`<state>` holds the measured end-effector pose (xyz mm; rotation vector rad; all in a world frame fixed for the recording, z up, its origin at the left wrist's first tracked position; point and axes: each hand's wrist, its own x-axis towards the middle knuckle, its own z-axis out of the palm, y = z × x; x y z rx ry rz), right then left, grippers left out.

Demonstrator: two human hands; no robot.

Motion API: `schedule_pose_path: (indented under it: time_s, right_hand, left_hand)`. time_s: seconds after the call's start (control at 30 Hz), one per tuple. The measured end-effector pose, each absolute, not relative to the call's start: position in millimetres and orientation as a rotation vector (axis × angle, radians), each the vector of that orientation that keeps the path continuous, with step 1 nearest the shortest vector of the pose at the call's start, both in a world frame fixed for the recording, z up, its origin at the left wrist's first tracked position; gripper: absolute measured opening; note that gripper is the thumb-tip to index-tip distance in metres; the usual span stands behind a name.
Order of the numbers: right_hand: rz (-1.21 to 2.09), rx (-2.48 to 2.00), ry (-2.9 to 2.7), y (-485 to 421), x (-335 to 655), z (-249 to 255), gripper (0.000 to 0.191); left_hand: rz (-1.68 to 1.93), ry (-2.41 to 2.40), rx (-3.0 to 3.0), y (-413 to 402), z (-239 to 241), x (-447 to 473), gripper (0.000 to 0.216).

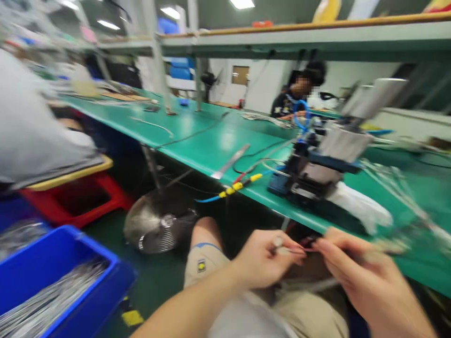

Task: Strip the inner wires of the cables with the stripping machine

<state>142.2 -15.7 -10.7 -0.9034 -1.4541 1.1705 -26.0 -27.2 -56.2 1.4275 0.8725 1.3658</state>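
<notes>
Above my lap, just off the bench edge, both hands pinch a thin reddish wire (pixel 310 249). My left hand (pixel 266 258) has thumb and fingers closed on its left part, with a pale cable piece at the fingertips. My right hand (pixel 355 267) is closed round the other end, and a light cable seems to trail from it to the right. The view is smeared by motion, so the wire ends cannot be made out. Behind the hands, on the bench, stands a machine (pixel 317 159) with a grey cylinder and a white bag hanging at its front.
The green bench (pixel 197 145) runs across. A metal ruler-like strip (pixel 230 162) and a blue cord with yellow pieces (pixel 234 188) lie near its edge. Cables (pixel 398 183) lie right. A blue bin (pixel 105 263) of cables, a red stool (pixel 81 197) and a co-worker (pixel 42 122) are left.
</notes>
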Motion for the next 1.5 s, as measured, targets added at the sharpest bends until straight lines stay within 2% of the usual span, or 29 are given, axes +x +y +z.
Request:
schedule_pose_path:
  time_s: [0.17, 0.37, 0.5, 0.6, 0.9, 1.03, 1.17, 1.3, 1.5]
  right_hand:
    - [1.218, -1.044, -1.4, -1.3, 137.3, -1.5, 0.042]
    - [1.262, -1.094, -1.481, 6.6, 141.4, 1.4, 0.039]
    - [1.098, -1.15, -1.592, 8.1, 142.0, 3.4, 0.035]
    - [1.022, -1.181, -1.608, 10.1, 140.6, 2.0, 0.033]
    - [1.151, -1.164, -1.493, 20.2, 143.0, 0.1, 0.034]
    - [1.3, -1.062, -1.344, 28.2, 144.2, -0.3, 0.032]
    - [1.385, -1.015, -1.217, 31.2, 147.6, -5.6, 0.024]
    - [1.409, -0.996, -1.124, 31.8, 147.9, -15.5, 0.018]
    - [1.386, -0.974, -1.05, 40.7, 148.8, -21.4, 0.019]
  left_hand:
    - [1.257, 0.91, 1.321, -20.2, -55.7, -29.7, 0.021]
    - [1.208, 0.886, 1.277, -19.6, -54.1, -19.8, 0.021]
    - [1.28, 0.911, 1.45, -17.2, -59.1, -19.6, 0.04]
    - [1.294, 0.921, 1.493, -15.0, -64.1, -19.9, 0.04]
    - [1.318, 0.899, 1.676, -6.4, -49.1, -21.2, 0.032]
    - [1.325, 0.977, 1.425, -1.4, -46.3, -11.1, 0.038]
    - [1.348, 1.05, 1.111, 6.0, -42.3, 2.6, 0.033]
    - [1.375, 1.012, 1.105, 14.2, -42.6, 10.1, 0.034]
    - [1.36, 0.97, 1.15, 17.7, -49.4, 13.6, 0.037]
